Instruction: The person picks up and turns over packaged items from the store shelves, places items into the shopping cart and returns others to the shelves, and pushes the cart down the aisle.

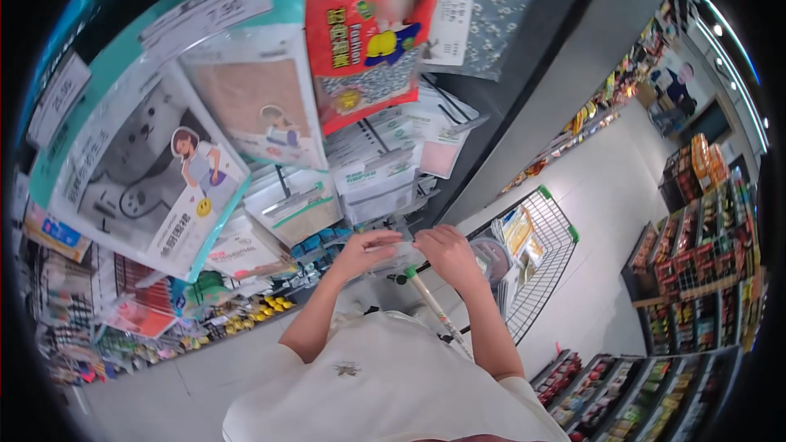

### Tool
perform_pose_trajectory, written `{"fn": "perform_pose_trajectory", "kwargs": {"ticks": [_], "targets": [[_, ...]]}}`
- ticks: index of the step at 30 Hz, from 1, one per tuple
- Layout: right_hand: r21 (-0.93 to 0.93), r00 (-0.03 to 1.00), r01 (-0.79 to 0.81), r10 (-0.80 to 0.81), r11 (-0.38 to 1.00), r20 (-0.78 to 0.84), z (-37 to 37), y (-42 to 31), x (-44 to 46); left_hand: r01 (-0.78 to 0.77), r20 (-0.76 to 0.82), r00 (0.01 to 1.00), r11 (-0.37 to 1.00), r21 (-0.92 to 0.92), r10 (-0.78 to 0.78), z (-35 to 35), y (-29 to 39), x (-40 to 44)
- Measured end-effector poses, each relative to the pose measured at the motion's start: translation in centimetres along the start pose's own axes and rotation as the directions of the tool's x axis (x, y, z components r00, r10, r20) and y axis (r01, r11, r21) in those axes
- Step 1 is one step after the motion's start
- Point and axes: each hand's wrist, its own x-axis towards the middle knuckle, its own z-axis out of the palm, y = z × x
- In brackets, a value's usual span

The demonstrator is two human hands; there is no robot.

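My left hand [367, 255] and my right hand [447, 254] are close together in front of my chest, below the hanging goods. Between them is a small clear plastic packet [399, 259], pinched by the fingers of both hands; its contents are too small to make out. Just under my right hand runs the pale handle [434, 303] of a shopping cart [550, 278]. Inside the cart lie a yellow-and-white package [517, 231] and a round clear tub [490, 260], partly hidden by my right arm.
Hanging packages fill the rack ahead, among them a teal-edged apron pack [147, 172] and a red bag [372, 41]. A grey pillar [565, 57] stands to their right. Stocked shelves [696, 245] line the right side. A person [678, 86] is far down the aisle.
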Motion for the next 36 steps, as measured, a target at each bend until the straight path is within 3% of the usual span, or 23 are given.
{"fn": "perform_pose_trajectory", "kwargs": {"ticks": [1, 2, 4, 5, 7, 11, 13, 16, 26, 28, 31, 36], "targets": [[-0.001, 1.0, 0.018, -0.018, 1.0, 0.019, 0.4, 0.1, 0.6, -0.06, -0.012, 0.998, 0.985, 0.16, 0.063, -0.2, 0.4, -0.2], [-0.032, 1.0, 0.008, -0.008, 0.999, 0.006, 0.8, 0.2, 1.2, -0.064, -0.031, 0.997, 0.987, 0.15, 0.069, -0.3, 0.8, -0.3], [-0.064, 1.0, 0.009, -0.009, 0.998, 0.002, 1.9, 0.5, 1.8, 0.13, -0.122, 0.986, 0.984, 0.122, -0.115, -0.2, 1.6, -0.5], [-0.097, 0.999, -0.033, 0.032, 0.995, -0.006, 2.6, 0.8, 1.9, 0.126, -0.133, 0.985, 0.986, 0.112, -0.111, -0.3, 1.2, -0.3], [-0.132, 0.998, -0.061, 0.061, 0.989, -0.008, 3.7, 1.4, 2.3, 0.004, -0.225, 0.974, 0.998, 0.07, 0.012, -0.6, -0.2, 0.5], [-0.139, 0.989, -0.141, 0.145, 0.98, 0.018, 5.1, 1.8, 2.4, 0.067, -0.321, 0.947, 0.99, 0.121, -0.025, -2.6, -1.7, 2.1], [-0.134, 0.988, -0.143, 0.15, 0.981, 0.047, 5.4, 1.7, 2.6, -0.037, -0.359, 0.931, 0.994, 0.099, 0.07, -3.4, -1.7, 3.2], [-0.135, 0.987, -0.138, 0.147, 0.981, 0.062, 6.0, 1.7, 3.5, -0.06, -0.411, 0.904, 0.988, 0.142, 0.114, -4.2, -0.2, 4.7], [-0.091, 0.983, -0.149, 0.158, 0.985, 0.095, 6.9, 1.7, 6.7, -0.082, -0.434, 0.886, 0.976, 0.2, 0.164, -5.4, 2.0, 7.6], [-0.086, 0.984, -0.152, 0.159, 0.985, 0.083, 7.1, 1.7, 7.0, -0.158, -0.397, 0.898, 0.981, 0.111, 0.19, -5.8, 1.7, 8.0], [-0.086, 0.986, -0.148, 0.153, 0.985, 0.061, 7.5, 1.7, 7.4, -0.141, -0.383, 0.913, 0.99, 0.026, 0.14, -6.2, 1.8, 8.3], [-0.142, 0.989, -0.133, 0.14, 0.981, 0.045, 8.3, 2.2, 7.8, -0.184, -0.477, 0.859, 0.981, 0.058, 0.189, -5.2, 3.1, 8.5]]}}
